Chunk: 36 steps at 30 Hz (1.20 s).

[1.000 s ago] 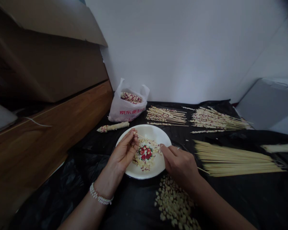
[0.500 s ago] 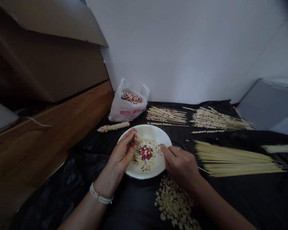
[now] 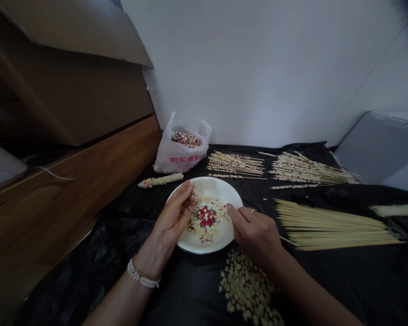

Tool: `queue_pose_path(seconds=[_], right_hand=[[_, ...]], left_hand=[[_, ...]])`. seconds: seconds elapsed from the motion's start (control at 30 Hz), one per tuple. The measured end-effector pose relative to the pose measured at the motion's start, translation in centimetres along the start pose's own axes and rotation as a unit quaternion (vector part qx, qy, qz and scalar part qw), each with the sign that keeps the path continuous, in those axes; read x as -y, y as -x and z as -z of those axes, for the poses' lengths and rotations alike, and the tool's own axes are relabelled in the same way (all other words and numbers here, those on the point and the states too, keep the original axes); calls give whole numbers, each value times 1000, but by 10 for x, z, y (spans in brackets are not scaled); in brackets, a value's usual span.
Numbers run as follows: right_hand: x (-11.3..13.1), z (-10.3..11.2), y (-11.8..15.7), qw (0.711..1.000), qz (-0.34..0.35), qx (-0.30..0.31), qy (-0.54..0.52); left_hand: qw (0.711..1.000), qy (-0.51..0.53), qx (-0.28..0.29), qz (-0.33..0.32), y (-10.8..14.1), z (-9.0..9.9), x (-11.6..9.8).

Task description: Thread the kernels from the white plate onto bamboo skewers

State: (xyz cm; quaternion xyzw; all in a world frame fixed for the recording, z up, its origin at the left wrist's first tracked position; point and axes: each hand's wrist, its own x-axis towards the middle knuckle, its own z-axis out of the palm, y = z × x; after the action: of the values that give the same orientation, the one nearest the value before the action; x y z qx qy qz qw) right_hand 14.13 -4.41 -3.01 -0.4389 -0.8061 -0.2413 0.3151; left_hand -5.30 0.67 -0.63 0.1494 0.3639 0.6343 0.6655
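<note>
My right hand [image 3: 256, 226] is closed around a thin bamboo skewer [image 3: 207, 195], whose tail sticks out behind the hand. The skewer slants over a white bowl [image 3: 231, 190] toward my left hand [image 3: 177, 210]. Thumb and fingertips of the left hand are pinched together at the skewer's tip, on a small pale piece that looks like a corn kernel; the fingers partly hide it. Cream and dark-red corn kernels [image 3: 206, 235] lie in the bowl around a printed red flower [image 3: 207, 217]. A partly stripped corn cob [image 3: 161, 179] rests left of the bowl.
Behind the bowl stands a plastic bag [image 3: 180, 158] of corn cobs. Kernel-threaded skewers lie in two piles [image 3: 236, 163] [image 3: 299, 170]. Bare skewers [image 3: 329, 226] are at right, pale pieces [image 3: 248, 290] below my right hand. Black sheeting covers the surface; a cardboard box [image 3: 71, 81] is at left.
</note>
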Motion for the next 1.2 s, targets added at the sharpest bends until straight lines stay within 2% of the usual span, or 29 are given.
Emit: queue_pose_path(seconds=[0.47,0.67,0.93,1.2], right_hand=[[3,1,2,1000,-3,12,-13],[4,1,2,1000,-3,8,-10],[4,3,1,1000,0,-5,-15],[5,3,2,1000,3,-10,-16]], left_hand=[[999,-38,13,-12,3,-3,-3],[1000,-24,-4,16,7,-7,-3],[999,-21,11,34,9,-8,-6],[998,-54,17,-32,9,-9,-6]])
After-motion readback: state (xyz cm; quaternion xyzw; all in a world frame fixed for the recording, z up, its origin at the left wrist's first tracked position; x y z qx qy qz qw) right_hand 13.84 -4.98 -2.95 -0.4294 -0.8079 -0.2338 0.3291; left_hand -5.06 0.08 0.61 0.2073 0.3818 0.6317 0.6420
